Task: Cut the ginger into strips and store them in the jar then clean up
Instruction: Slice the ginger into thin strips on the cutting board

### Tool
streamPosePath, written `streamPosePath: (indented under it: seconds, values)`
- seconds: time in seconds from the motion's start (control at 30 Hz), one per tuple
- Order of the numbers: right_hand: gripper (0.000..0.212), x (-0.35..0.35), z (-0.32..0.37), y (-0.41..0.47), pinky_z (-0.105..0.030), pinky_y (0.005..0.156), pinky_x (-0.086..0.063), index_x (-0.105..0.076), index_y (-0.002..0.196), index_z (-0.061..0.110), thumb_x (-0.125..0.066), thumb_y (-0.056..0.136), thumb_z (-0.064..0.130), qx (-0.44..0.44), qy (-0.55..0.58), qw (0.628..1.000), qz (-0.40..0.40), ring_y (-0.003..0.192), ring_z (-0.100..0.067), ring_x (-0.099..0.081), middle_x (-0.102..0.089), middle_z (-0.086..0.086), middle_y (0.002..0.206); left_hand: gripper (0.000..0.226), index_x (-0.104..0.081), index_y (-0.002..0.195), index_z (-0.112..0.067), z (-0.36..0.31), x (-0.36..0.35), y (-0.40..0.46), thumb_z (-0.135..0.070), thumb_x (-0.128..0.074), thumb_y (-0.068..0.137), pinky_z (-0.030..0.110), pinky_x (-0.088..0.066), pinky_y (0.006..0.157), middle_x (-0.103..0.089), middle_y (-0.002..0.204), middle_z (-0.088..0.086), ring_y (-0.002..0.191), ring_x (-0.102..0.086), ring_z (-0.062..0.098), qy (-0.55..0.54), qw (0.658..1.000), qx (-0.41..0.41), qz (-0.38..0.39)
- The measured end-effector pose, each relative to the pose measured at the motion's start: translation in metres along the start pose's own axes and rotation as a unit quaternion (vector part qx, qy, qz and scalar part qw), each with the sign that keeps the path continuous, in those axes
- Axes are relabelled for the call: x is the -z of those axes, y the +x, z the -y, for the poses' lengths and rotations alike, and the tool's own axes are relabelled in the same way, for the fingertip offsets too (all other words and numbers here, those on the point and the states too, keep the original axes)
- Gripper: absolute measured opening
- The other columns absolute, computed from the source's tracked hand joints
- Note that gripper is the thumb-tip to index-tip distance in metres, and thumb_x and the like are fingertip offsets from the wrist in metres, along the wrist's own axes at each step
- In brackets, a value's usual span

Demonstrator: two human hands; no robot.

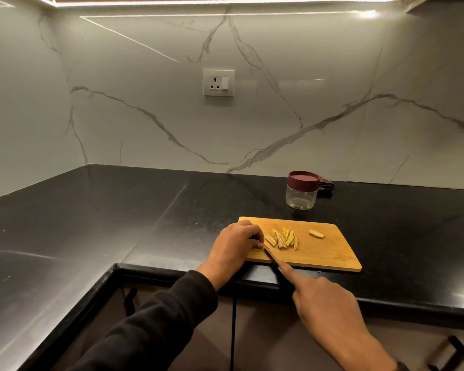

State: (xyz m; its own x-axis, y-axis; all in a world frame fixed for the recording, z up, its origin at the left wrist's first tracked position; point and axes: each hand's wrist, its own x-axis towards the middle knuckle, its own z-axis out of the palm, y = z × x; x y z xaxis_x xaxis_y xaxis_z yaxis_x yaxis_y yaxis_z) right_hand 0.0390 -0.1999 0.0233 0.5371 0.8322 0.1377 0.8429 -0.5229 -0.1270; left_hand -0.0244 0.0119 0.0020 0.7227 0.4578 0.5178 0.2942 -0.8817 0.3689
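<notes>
A wooden cutting board (324,253) lies on the black counter near its front edge. Several yellow ginger strips (283,238) lie in a pile on the board's left half, and one bigger ginger piece (316,233) lies apart to the right. My left hand (236,245) rests on the board's left end with curled fingers pinning a small ginger piece against the board; the piece is mostly hidden. My right hand (324,298) grips a knife (270,253), index finger stretched along its spine, blade tip at my left fingertips. A clear jar (302,195) with a maroon lid stands behind the board, closed.
A dark cloth (326,186) lies behind the jar against the marble wall. A socket with a switch (219,83) is on the wall. The black counter (118,223) wraps round a corner to the left. Cabinet doors with dark handles (452,352) are below.
</notes>
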Motion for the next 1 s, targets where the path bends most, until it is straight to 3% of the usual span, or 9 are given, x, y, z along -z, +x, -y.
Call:
streamPosePath:
  seconds: [0.4, 0.57, 0.7, 0.83, 1.0]
  values:
    - [0.062, 0.002, 0.0, -0.001, -0.028, 0.064, -0.036, 0.003, 0.154, 0.052, -0.031, 0.107, 0.032, 0.001, 0.008, 1.0, 0.005, 0.072, -0.011, -0.045, -0.053, 0.005, 0.09, 0.024, -0.075, 0.115, -0.032, 0.001, 0.0, -0.001, -0.026, -0.068, 0.094, 0.026, -0.052, 0.087, -0.064, 0.115, -0.009, 0.1, -0.061, 0.007, 0.023, 0.999, -0.025, 0.031]
    - [0.059, -0.004, -0.001, 0.0, -0.029, 0.065, -0.039, 0.0, 0.155, 0.051, -0.031, 0.106, 0.036, 0.0, 0.04, 0.999, -0.001, 0.075, -0.011, -0.051, -0.054, 0.006, 0.088, 0.012, -0.075, 0.095, -0.022, 0.002, 0.001, 0.0, -0.019, -0.078, 0.084, 0.033, -0.055, 0.079, -0.07, 0.097, -0.008, 0.086, -0.064, 0.008, -0.016, 1.0, 0.003, -0.007]
    - [0.057, -0.007, 0.0, 0.003, -0.03, 0.065, -0.041, -0.008, 0.157, 0.046, -0.032, 0.106, 0.04, 0.003, 0.096, 0.995, -0.003, 0.078, -0.01, -0.054, -0.058, 0.006, 0.087, 0.007, -0.075, 0.083, -0.023, 0.006, 0.002, -0.002, -0.019, -0.081, 0.082, 0.018, -0.049, 0.074, -0.069, 0.087, -0.012, 0.08, -0.061, 0.004, -0.044, 0.999, 0.019, -0.005]
    - [0.055, -0.004, 0.006, 0.007, -0.025, 0.056, -0.034, -0.014, 0.158, 0.039, -0.03, 0.105, 0.04, 0.005, 0.124, 0.992, -0.015, 0.07, -0.008, -0.051, -0.056, 0.007, 0.08, 0.007, -0.076, 0.083, -0.024, 0.007, 0.001, -0.002, -0.018, -0.079, 0.083, 0.007, -0.041, 0.073, -0.069, 0.088, -0.013, 0.083, -0.061, 0.002, -0.059, 0.998, 0.026, -0.002]
    - [0.054, -0.002, 0.016, 0.02, -0.022, 0.052, -0.038, -0.019, 0.157, 0.031, -0.037, 0.105, 0.035, 0.02, 0.169, 0.985, -0.009, 0.067, -0.01, -0.058, -0.06, 0.004, 0.076, 0.006, -0.077, 0.086, -0.02, 0.005, 0.002, -0.003, -0.014, -0.077, 0.085, 0.017, -0.048, 0.077, -0.07, 0.091, -0.011, 0.082, -0.06, 0.002, -0.061, 0.998, 0.024, -0.004]
